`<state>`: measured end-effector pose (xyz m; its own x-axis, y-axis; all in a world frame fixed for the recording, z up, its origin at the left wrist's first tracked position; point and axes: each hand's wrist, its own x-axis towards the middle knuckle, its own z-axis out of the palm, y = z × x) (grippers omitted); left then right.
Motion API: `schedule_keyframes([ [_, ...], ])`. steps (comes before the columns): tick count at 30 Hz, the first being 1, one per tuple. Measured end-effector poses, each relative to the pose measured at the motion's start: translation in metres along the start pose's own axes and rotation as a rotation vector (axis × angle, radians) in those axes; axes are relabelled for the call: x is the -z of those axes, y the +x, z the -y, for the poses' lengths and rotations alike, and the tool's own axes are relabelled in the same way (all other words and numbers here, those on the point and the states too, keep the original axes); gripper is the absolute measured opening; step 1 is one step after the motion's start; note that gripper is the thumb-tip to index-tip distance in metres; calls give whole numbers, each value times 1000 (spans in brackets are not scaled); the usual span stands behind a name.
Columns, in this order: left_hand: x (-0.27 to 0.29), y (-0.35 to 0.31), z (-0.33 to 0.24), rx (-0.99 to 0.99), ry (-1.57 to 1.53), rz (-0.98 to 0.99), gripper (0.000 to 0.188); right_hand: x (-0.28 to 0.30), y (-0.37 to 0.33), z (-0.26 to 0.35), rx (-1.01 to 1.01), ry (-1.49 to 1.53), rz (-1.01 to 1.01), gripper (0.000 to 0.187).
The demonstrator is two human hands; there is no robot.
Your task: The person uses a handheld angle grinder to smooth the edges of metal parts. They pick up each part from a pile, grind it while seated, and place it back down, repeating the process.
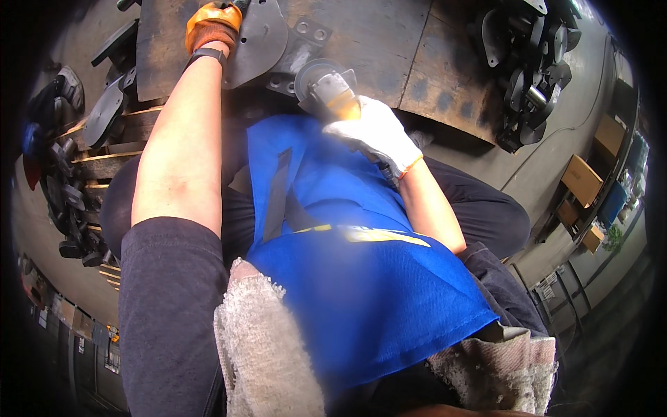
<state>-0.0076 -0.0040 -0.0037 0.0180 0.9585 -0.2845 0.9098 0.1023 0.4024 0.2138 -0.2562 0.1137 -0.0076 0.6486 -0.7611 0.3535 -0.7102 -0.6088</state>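
Note:
My left hand (213, 29), in an orange and yellow glove, is at the top of the view beside a flat grey metal plate (260, 42) with rounded edges and small holes. Its fingers look curled in, but their tips are cut off or hidden, so what they grip does not show. In a white glove, my right hand (381, 133) is wrapped around the body of an angle grinder (332, 87). The grinder's round disc is close to a smaller metal piece with holes (310, 31), partly beneath the plate. Whether the disc touches metal I cannot tell.
Plate and grinder are over a worn, dark-stained work table (368, 42). Dark metal parts hang or stack at the right (535, 83), and more lie on a wooden pallet (104, 167) at the left. Shelves with cardboard boxes (582, 181) stand farther right. A blue apron (361, 299) covers my lap.

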Motion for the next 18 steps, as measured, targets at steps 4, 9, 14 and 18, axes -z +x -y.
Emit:
schedule_keyframes([
  [4, 1, -4, -4, 29, -14, -23, 80, 1, 3, -7, 13, 87, -40, 41],
  [9, 4, -3, -6, 69, 9, -9, 83, 7, 16, -3, 71, 99, -71, 51],
  [14, -5, 5, 7, 24, 29, -39, 84, 6, 21, -4, 74, 81, -91, 46],
  [18, -4, 4, 4, 44, -1, -24, 84, 4, 22, -16, 120, 182, -96, 35],
])
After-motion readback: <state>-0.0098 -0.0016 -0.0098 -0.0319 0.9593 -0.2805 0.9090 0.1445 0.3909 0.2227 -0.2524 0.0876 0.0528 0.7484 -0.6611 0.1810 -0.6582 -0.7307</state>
